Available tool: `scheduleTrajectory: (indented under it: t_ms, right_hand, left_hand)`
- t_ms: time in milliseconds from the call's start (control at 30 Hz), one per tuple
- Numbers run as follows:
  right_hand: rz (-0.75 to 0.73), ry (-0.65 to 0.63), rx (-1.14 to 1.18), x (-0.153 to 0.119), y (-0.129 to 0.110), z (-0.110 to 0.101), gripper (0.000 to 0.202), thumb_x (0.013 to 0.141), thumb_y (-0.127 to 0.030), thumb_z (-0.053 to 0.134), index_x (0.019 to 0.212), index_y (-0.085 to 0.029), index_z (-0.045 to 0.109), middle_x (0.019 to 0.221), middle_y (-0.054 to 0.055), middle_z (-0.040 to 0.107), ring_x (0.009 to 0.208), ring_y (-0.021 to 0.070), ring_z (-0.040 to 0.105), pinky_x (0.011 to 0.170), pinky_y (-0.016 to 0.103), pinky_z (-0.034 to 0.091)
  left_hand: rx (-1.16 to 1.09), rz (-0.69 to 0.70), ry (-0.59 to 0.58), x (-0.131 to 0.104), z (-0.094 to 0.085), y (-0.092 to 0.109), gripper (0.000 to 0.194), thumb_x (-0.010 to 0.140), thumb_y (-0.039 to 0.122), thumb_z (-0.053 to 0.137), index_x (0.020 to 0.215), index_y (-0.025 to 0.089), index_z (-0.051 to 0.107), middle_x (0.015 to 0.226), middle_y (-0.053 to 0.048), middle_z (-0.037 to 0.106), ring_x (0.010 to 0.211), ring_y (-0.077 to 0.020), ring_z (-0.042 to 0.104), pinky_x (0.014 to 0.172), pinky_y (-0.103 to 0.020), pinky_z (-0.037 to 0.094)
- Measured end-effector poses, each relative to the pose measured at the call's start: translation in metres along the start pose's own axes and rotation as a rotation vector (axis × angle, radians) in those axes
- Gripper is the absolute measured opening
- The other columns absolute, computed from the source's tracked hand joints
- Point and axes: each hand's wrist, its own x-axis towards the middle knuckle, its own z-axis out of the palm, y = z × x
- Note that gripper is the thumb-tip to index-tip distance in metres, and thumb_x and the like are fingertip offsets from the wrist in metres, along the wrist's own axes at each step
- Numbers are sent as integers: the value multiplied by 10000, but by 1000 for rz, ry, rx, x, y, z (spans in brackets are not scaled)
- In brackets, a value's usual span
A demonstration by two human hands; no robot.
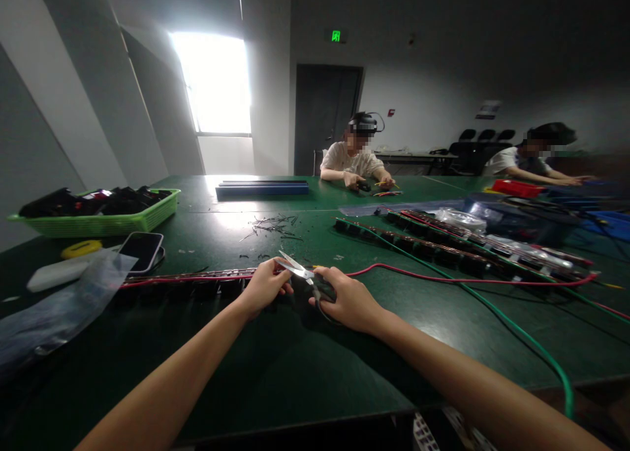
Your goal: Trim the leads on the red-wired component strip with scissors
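My right hand (352, 300) is closed round the dark handles of a pair of scissors (301, 273). Their silver blades are spread apart and point left, toward my left hand (266, 285). That hand is closed over the right end of a long black strip with red wire (197, 281), its fingertips beside the blades. What exactly lies between the blades is too small to make out. A thicker red wire (408, 271) runs from near my right hand out to the right across the green table (275, 372).
Dark clippings (273, 226) lie beyond my hands. Left are a green basket (103, 224) of black parts, a phone (141, 251) and a plastic bag (59, 320). More wired strips (418, 246) and a green wire (512, 326) lie right. Two people work across the table, behind a blue bar (262, 190).
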Motion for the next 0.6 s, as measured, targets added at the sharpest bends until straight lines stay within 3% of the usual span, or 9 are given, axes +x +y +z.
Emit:
scheduleTrajectory:
  t_ms: [600]
  right_hand:
    - [-16,9,-50,1,4,4,508,806,-445,594,1266,-255,493,1194,60,588,879,199,625,746,271,429]
  left_hand:
    - [7,5,6,0,0,0,153,801,248,555,887,124,580,642,9,605,509,-94,602,447,-176,419]
